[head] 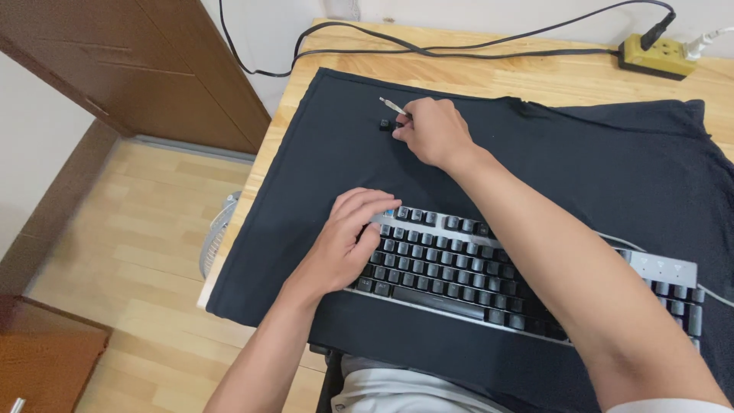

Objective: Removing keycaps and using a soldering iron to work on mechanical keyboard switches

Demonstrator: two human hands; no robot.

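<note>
Now both hands work over a dark cloth [321, 168] on the counter [474, 76].
Left hand [348, 241] lies flat, grip apart, on the keyboard's [459, 268] left end; right hand [432, 130] pinches a thin tool [391, 105] beside a loose keycap [385, 124].

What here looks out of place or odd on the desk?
One small dark keycap lies loose on the black cloth, away from the keyboard, beside the right hand, which holds a thin metal tool. The left hand rests on the keyboard's left end. The cloth is rumpled at the far right.
</note>
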